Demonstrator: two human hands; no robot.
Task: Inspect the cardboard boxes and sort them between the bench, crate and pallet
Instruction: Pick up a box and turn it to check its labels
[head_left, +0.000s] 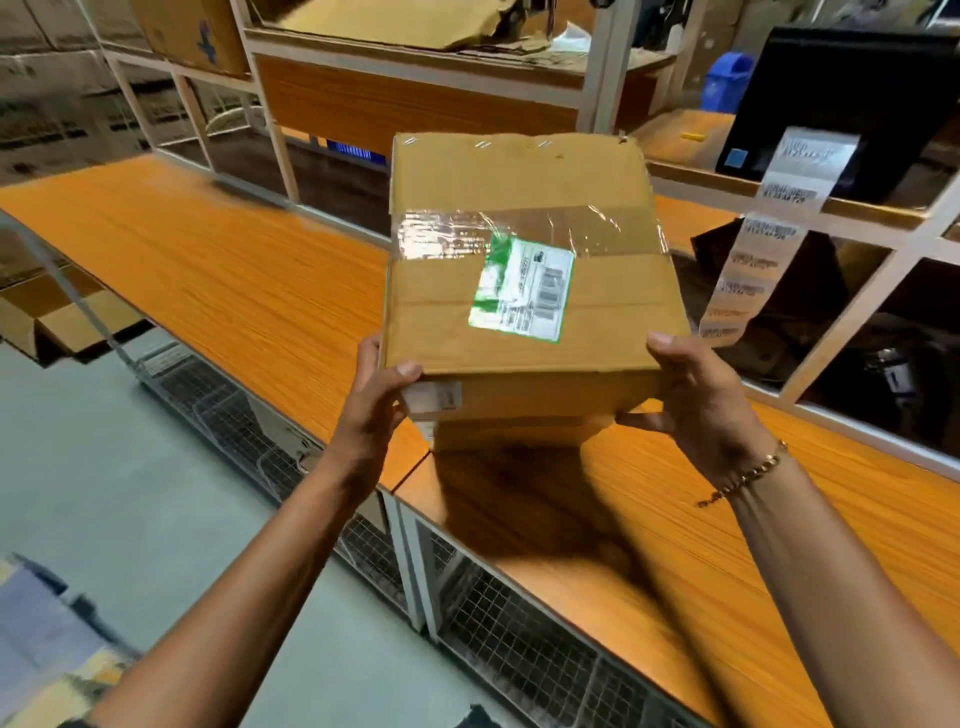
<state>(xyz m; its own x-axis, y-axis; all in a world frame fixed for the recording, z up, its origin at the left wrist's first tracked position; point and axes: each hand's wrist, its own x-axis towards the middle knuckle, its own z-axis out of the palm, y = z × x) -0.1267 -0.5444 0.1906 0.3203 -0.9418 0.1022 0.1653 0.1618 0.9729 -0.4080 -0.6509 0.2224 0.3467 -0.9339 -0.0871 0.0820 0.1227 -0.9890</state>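
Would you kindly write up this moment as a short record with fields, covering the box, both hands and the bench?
held item: cardboard box, over the bench
left hand: grips the box's near left corner, thumb on top
right hand: grips the near right corner, thumb on top
markings: green-edged label and clear tape on top; white sticker on near side
bench: orange wood-grain top
nearby: strip of printed labels hanging from a black printer

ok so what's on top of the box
The box top carries a band of clear tape, a green-edged barcode label, and the thumbs of the left hand and right hand at its near edge. Underside and contents are hidden.
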